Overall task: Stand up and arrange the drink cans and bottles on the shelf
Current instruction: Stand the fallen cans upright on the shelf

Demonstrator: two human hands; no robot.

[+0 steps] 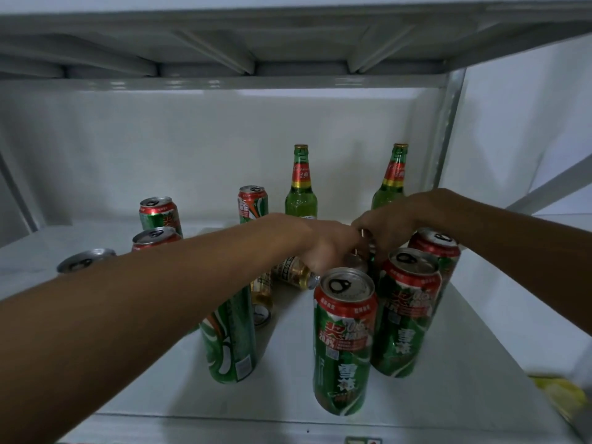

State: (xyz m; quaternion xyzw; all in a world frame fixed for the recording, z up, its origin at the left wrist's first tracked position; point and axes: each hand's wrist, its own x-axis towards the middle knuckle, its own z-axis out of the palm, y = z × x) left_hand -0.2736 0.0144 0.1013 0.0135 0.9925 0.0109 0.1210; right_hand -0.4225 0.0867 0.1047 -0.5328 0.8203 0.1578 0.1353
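Note:
Several upright green and red cans stand on the white shelf (464,363): one at the front (344,341), two behind it on the right (407,315) (435,248), one under my left forearm (230,334), others at the back left (158,213). Two green bottles (301,184) (392,181) stand upright by the back wall. My left hand (326,245) grips a tilted gold can (298,272) in the middle. A second gold can (262,302) lies on its side below it. My right hand (384,232) reaches in beside the left, fingers curled down over a partly hidden can (356,261).
The upper shelf's underside (288,43) hangs low overhead. A metal post (448,129) stands at the back right corner. A silver can top (85,259) shows at the far left. A blurred yellow object (557,392) sits at the shelf's front right corner.

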